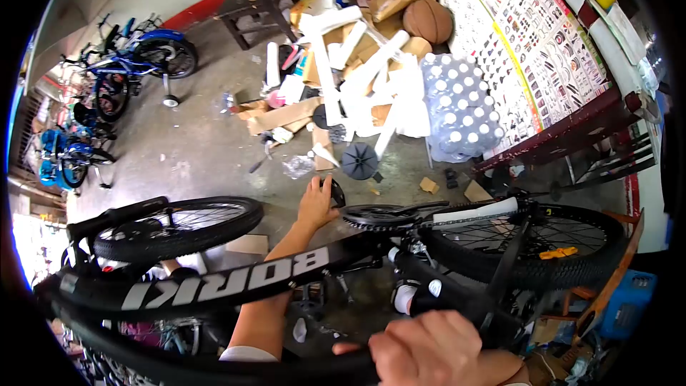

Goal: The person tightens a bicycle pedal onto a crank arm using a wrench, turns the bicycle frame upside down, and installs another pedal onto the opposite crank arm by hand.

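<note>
A black bicycle frame [229, 279] with large light lettering crosses the view in front of me. My left hand [316, 206] reaches past the frame, its fingers closed round a black part [337, 193] that looks like a pedal, left of the chainring [379, 216]. Lower down, my right hand [429, 347] wraps round a black tube near the bottom edge. The bike's front wheel [179, 225] lies to the left. To the right is its rear wheel [550, 243], with an orange reflector [559, 252] on the spokes.
Cardboard and white wrapping [357, 71] are heaped on the floor ahead, beside a basketball [428, 21] and bagged white-topped bottles [461, 107]. A dark chair [254, 3] stands behind. Small blue bicycles [136, 64] are at the left, a blue crate [629, 304] at the right.
</note>
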Available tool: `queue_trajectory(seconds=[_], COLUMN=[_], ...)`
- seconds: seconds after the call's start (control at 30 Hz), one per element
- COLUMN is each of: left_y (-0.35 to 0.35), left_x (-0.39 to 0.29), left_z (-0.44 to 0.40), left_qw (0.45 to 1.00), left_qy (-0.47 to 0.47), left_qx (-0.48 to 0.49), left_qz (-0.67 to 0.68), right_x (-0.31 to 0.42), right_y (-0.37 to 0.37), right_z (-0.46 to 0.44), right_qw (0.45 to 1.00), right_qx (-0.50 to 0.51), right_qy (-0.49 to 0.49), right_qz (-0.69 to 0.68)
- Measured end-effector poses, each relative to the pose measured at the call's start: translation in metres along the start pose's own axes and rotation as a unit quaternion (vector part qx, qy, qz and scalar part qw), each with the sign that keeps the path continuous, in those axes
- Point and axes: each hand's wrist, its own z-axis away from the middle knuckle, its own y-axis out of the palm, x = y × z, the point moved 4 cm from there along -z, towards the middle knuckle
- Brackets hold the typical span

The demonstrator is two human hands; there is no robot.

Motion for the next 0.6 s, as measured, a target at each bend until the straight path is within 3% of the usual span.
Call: queue_trajectory(seconds=[0.03,0.1,0.17,0.23,0.27,0.33,0.37,0.4,0.43,0.5,0.6], left_y=[-0.025,-0.062,-0.089,-0.14,-0.119,-0.145,-0.202,-0.22,-0.236,-0.245,-0.217], left_x=[0.0,0.005,0.011,-0.017,0.004,0.002,-0.035,-0.046,-0.061,-0.077,-0.051], left_z=[0.013,0.049,0.102,0.161,0.205,0.253,0.274,0.295,0.304,0.296,0.306], left_qw=[0.996,0.994,0.979,0.965,0.976,0.967,0.944,0.921,0.919,0.942,0.942], left_qy=[-0.024,-0.042,-0.124,-0.085,-0.023,-0.026,-0.092,-0.199,-0.202,-0.095,-0.101], left_qx=[-0.017,-0.03,-0.09,-0.242,-0.215,-0.251,-0.312,-0.303,-0.289,-0.304,-0.307], left_qz=[0.081,0.096,0.137,0.063,0.026,0.022,0.058,0.145,0.176,0.103,0.089], right_x=[0.0,0.002,-0.001,0.002,0.004,0.008,0.009,0.01,0.012,0.012,0.013], right_y=[0.008,0.011,0.019,0.014,0.013,0.011,0.012,0.011,0.011,0.013,0.013], right_z=[0.002,0.004,0.011,0.009,0.01,0.012,0.014,0.015,0.015,0.015,0.017], right_qw=[0.998,1.0,0.998,0.999,0.998,0.998,0.997,0.996,0.995,0.994,0.992], right_qx=[0.021,-0.011,-0.054,-0.038,-0.044,-0.054,-0.068,-0.075,-0.079,-0.091,-0.097], right_qy=[0.04,0.013,0.003,0.021,0.023,0.033,0.03,0.032,0.033,0.031,0.03], right_qz=[-0.053,-0.015,0.044,0.024,0.026,0.028,0.031,0.038,0.043,0.044,0.074])
